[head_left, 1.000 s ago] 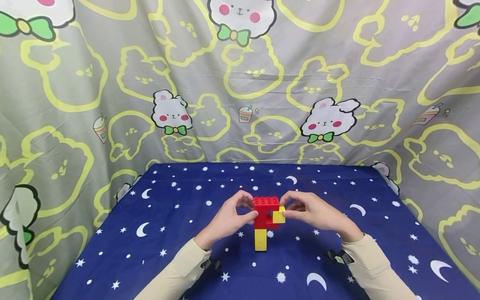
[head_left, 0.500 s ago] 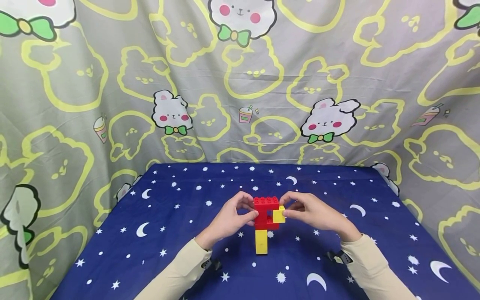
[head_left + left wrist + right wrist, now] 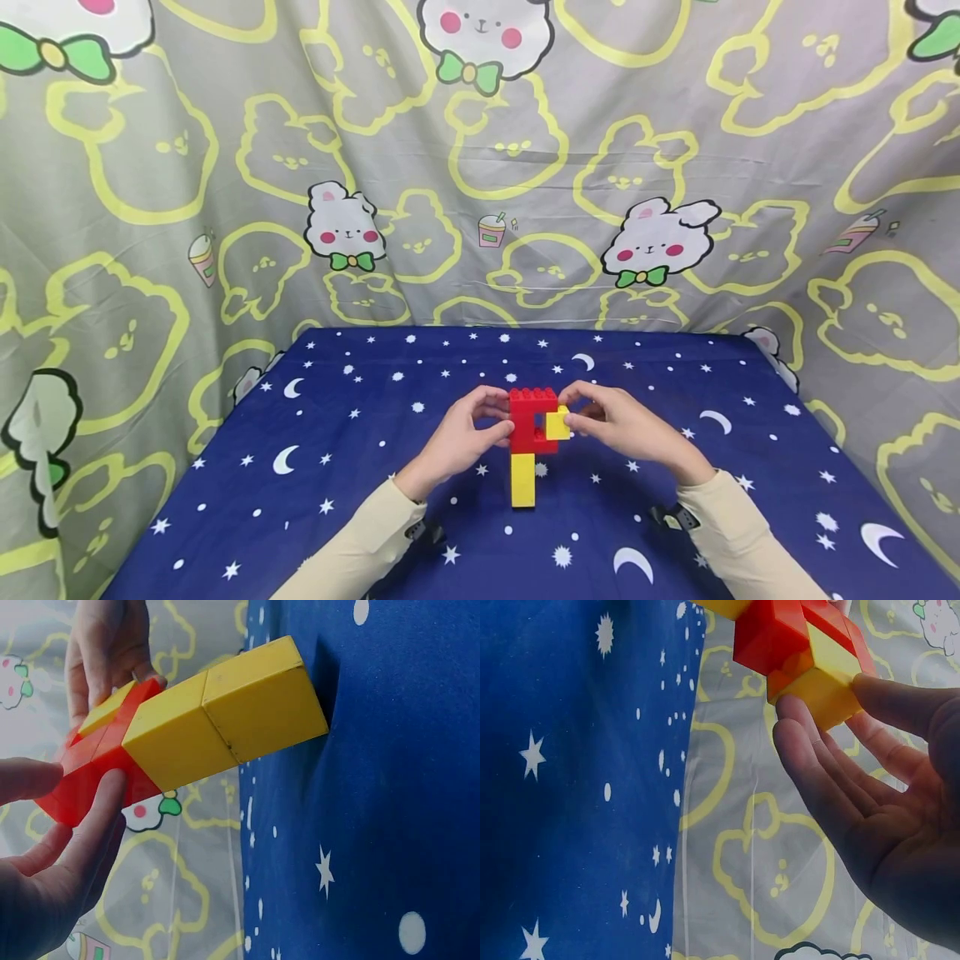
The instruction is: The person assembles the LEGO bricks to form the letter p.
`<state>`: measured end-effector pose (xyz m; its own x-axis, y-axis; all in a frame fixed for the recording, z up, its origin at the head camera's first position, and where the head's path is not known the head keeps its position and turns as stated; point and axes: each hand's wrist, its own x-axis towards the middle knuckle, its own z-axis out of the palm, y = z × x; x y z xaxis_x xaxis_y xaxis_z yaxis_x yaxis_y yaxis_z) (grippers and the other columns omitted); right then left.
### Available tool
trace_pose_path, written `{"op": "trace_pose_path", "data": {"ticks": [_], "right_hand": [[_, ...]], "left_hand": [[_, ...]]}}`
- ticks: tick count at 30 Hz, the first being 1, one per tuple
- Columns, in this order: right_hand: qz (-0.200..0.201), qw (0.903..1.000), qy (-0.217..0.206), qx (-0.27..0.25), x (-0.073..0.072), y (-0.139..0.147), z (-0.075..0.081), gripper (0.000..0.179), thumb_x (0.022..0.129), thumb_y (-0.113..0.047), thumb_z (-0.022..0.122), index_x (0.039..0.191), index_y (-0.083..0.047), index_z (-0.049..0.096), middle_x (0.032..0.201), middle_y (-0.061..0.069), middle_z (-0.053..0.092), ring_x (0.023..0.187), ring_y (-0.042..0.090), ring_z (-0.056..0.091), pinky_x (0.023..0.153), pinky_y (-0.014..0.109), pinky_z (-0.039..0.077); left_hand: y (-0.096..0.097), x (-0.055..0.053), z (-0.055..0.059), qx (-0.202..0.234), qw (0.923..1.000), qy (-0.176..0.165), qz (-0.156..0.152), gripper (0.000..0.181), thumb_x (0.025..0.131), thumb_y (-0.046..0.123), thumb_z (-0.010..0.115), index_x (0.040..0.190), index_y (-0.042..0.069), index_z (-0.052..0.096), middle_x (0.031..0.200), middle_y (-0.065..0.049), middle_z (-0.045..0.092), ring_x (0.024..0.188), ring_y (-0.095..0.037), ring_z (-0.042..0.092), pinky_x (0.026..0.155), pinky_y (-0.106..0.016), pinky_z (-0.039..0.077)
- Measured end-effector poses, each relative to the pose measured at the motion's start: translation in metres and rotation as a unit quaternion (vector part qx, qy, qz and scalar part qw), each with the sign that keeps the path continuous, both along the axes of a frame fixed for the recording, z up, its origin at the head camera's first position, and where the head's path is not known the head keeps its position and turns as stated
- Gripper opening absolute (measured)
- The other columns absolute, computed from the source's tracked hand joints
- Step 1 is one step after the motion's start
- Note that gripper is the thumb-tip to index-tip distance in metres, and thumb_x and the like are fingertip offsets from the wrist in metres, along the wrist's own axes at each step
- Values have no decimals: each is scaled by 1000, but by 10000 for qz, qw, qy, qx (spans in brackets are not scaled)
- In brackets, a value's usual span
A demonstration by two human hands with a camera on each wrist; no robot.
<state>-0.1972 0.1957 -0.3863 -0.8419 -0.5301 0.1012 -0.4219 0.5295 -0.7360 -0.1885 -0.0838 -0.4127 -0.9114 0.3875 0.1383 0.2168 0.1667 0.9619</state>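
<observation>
A toy brick build stands in front of me in the head view. Its upper part is made of red bricks (image 3: 521,423) with studs on top and a small gap at the middle right. Two stacked yellow bricks (image 3: 225,712) form a leg under the left side, its bottom end close over the cloth. My left hand (image 3: 462,431) grips the red part from the left, between thumb and fingers. From the right, my right hand (image 3: 626,425) pinches a yellow brick (image 3: 829,686) that sits beside the gap, against the red bricks.
A dark blue cloth (image 3: 360,475) with white stars and moons covers the table. Behind it hangs a grey curtain (image 3: 420,317) with yellow outlines and rabbit prints. A dark device (image 3: 678,517) is strapped at the right wrist.
The upper red part and the yellow brick have risen slightly, and the leg's bottom end has come a little nearer. Both hands keep their grips.
</observation>
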Motion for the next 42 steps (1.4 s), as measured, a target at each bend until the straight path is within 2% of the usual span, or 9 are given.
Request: {"op": "trace_pose_path", "data": {"ticks": [4,8,11,17,27,35,42], "right_hand": [[-157,9999,-30,-24,-1,-2,-3,29,98,-25,71,124,-16,62,121,10,67,95,22,73,82,33,60],[-285,9996,-27,11,-1,-4,-5,30,98,-24,71,125,-16,62,125,10,66,98,19,72,84,37,60],[-269,9996,1,18,-2,-4,-7,32,97,-22,71,126,-14,61,127,12,65,101,21,71,85,39,60],[-229,9997,20,44,-4,-4,-11,40,94,-17,75,130,-10,59,130,14,62,105,23,70,84,34,60],[-194,9998,48,-25,-8,-4,-18,45,93,-14,76,134,-9,58,134,15,61,105,25,71,84,34,60],[-454,9987,210,-12,-9,-5,-20,45,92,-15,77,133,-9,60,132,16,61,103,26,72,83,38,60],[-546,9982,246,23,-8,-9,-21,47,93,-16,76,136,-6,60,133,19,61,103,29,72,83,42,61]], "left_hand": [[1,0,0,32,10000,-67,-2,45,98,8,69,138,-1,53,129,-19,60,116,-34,63,83,-42,61],[1,0,0,76,9998,-184,11,47,98,8,68,142,-1,51,130,-19,59,118,-35,61,84,-41,61],[1,1,0,95,9997,-245,25,48,98,7,67,143,-2,50,127,-19,58,119,-36,60,85,-40,61],[1,0,0,88,9996,-286,8,49,98,5,66,144,-2,49,124,-19,57,119,-37,60,86,-37,61],[1,-2,-4,-44,9997,-249,12,49,98,9,69,142,-1,51,129,-18,59,122,-34,60,91,-38,59],[1,-1,-5,144,9986,-486,-146,52,99,8,66,146,-2,47,139,-21,55,129,-38,56,88,-40,60],[2,0,-6,150,9978,-631,-125,54,99,9,66,149,0,45,143,-21,53,130,-38,56,89,-42,59]]}}
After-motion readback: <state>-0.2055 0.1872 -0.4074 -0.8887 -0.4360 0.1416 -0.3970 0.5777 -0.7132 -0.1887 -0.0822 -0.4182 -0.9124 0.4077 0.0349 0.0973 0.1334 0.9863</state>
